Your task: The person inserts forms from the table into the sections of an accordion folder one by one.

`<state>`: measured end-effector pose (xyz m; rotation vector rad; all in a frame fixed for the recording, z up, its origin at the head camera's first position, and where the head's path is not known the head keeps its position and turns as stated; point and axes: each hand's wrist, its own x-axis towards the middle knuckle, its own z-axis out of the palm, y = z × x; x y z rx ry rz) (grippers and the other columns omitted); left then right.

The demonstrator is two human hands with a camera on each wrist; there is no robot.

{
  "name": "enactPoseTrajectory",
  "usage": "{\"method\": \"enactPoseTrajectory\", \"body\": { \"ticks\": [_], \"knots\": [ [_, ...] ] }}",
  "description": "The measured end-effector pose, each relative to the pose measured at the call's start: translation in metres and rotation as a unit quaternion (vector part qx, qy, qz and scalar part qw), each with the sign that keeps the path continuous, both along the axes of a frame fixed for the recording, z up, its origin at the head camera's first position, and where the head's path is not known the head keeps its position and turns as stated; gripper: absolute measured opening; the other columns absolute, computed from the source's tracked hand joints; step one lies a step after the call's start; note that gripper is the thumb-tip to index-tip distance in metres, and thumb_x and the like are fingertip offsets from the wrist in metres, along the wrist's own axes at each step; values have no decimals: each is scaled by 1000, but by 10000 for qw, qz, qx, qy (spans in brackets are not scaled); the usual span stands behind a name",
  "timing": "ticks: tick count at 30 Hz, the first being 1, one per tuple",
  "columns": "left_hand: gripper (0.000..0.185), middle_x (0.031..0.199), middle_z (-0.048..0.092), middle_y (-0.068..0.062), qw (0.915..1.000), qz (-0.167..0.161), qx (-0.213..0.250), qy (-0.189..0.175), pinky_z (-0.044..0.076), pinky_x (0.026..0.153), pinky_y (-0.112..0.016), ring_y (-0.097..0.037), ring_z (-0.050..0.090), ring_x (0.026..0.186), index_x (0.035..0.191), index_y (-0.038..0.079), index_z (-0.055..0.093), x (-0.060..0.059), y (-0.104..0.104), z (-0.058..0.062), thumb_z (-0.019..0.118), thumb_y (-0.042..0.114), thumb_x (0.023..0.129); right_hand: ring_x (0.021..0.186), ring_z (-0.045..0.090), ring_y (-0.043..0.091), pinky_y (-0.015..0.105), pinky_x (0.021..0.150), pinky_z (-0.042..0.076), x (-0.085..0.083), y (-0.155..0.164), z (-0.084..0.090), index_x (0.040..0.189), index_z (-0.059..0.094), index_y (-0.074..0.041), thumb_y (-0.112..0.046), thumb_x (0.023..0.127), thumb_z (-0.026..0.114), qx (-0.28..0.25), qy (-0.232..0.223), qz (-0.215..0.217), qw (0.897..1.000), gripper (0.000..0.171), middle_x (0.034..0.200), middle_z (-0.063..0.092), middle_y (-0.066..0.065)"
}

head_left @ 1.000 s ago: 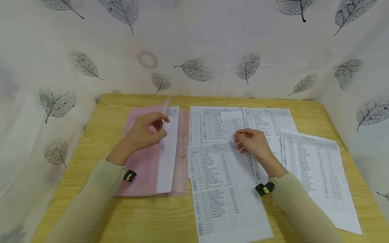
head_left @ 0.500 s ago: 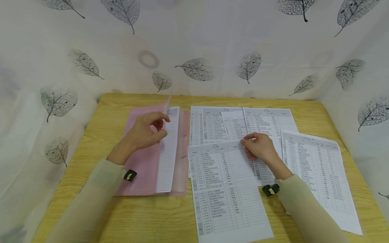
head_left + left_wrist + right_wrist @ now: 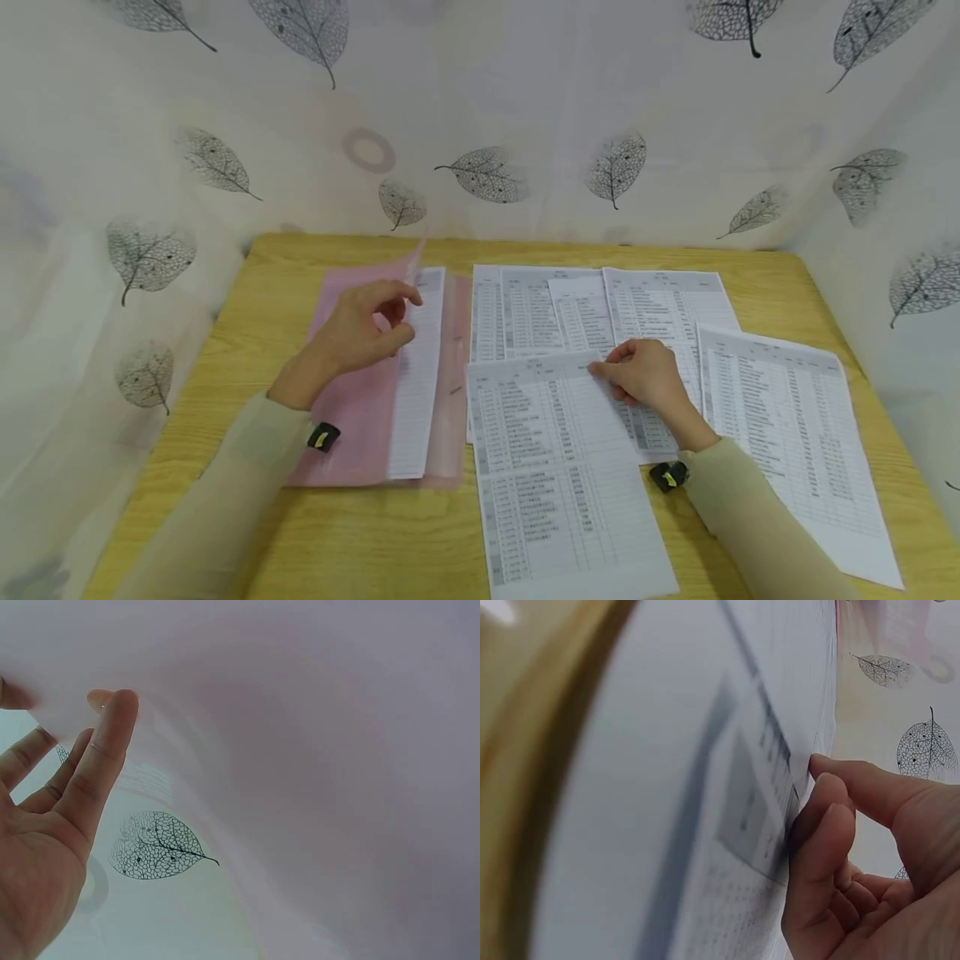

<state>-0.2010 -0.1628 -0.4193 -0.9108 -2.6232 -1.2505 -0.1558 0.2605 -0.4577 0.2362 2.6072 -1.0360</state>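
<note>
In the head view, my left hand (image 3: 360,329) is at the raised cover of a pink folder (image 3: 348,442), fingers bent loosely, with a gap between thumb and index finger. The left wrist view shows the translucent pink cover (image 3: 322,765) beside the spread fingers, one fingertip partly veiled by it. White lined sheets (image 3: 415,400) lie inside the folder. My right hand (image 3: 648,375) pinches the top right corner of a printed sheet of paper (image 3: 555,475) between thumb and fingers. That sheet overlaps other papers.
Several printed sheets (image 3: 660,308) lie overlapping at the back of the wooden table (image 3: 360,542). Another printed sheet (image 3: 787,442) lies at the right, slightly curled at its top. A leaf-patterned curtain (image 3: 525,100) hangs behind the table and at its sides.
My right hand has shifted right and slightly nearer, from above the sheet's top edge to its top right corner, and now pinches it. The left hand and folder look the same.
</note>
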Motion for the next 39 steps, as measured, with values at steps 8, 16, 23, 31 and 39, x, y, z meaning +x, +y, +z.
{"method": "enactPoseTrajectory", "body": {
  "ticks": [8,16,23,31,39],
  "knots": [
    [32,83,63,-5,10000,18,15,11,56,64,-37,-18,64,77,113,2,71,1,1,0,64,3,82,46,60,15,30,48,49,-1,-5,1,117,66,3,-28,93,78,40,245,164,9996,42,60,64,5],
    [32,84,64,-6,10000,-31,58,41,57,66,-43,-18,64,77,113,1,71,0,1,-1,65,2,82,48,58,14,30,50,47,-3,-6,2,116,67,4,-25,94,75,172,305,173,9992,37,62,64,5],
    [32,84,65,-7,10000,-36,90,-18,57,66,-43,-18,64,77,113,1,71,0,1,-1,66,3,82,48,58,15,30,50,49,-4,-5,1,131,61,2,-25,94,75,186,352,164,9991,48,67,65,7],
    [31,85,64,-7,10000,-59,66,-6,57,69,-43,-19,64,77,113,1,71,0,1,-1,65,3,82,49,57,16,30,50,46,-10,-2,4,132,60,-3,-24,96,73,-17,99,540,9985,43,60,61,4],
    [32,85,64,-6,10000,-8,-4,6,56,69,-42,-18,64,78,114,3,71,-1,1,-3,66,4,82,50,57,16,30,50,45,-14,-1,3,127,63,-2,-23,97,72,-106,-51,466,9988,38,60,60,3]
  ]
}}
